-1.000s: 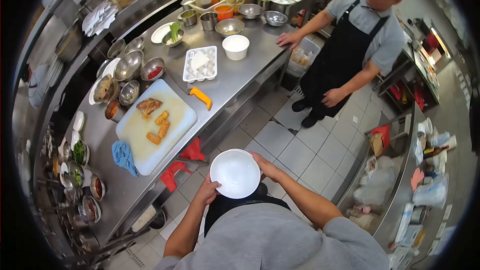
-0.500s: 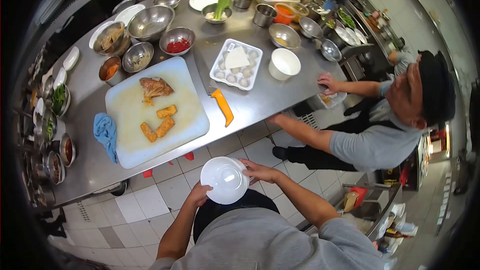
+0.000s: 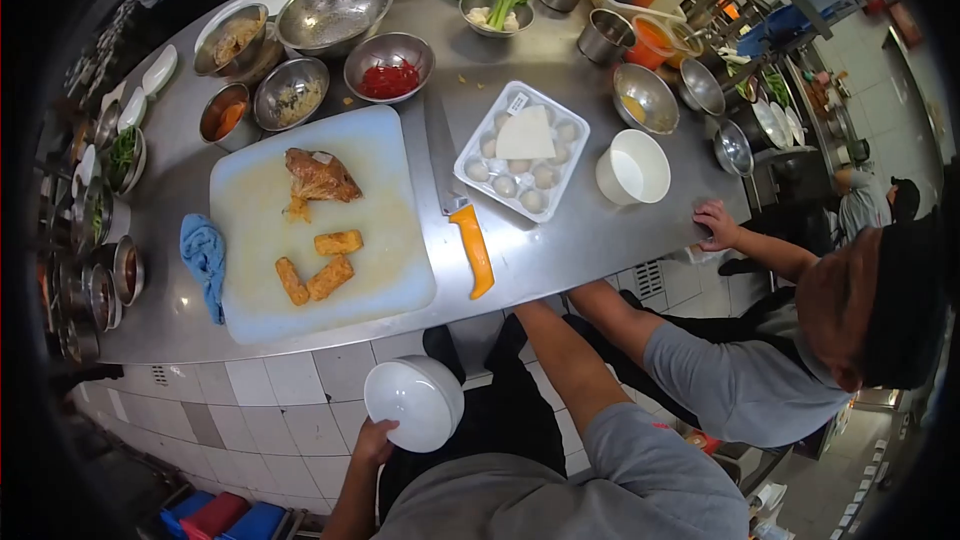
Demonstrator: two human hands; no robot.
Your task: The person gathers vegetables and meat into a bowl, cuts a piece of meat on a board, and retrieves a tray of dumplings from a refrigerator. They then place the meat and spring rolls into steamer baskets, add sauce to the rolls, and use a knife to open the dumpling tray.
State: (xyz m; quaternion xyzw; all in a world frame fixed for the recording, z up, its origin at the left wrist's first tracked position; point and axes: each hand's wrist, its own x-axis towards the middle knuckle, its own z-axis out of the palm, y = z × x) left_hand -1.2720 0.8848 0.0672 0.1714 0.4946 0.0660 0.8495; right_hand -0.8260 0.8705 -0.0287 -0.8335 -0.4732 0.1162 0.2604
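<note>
Glossy white bowl [image 3: 413,403], brushed metal tabletop [image 3: 540,268], matt orange knife handle [image 3: 473,252], rumpled blue cloth [image 3: 203,258].

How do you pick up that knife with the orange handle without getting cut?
By the orange handle, I'd say, coming from the near table edge. The handle is thick and points toward that edge, with bare metal around it. The blade points away, between the cutting board and the white tray.

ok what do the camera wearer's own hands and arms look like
The left hand is bare, with no glove or watch showing. The right forearm is bare too, below a short grey sleeve. The right hand is out of sight.
</note>
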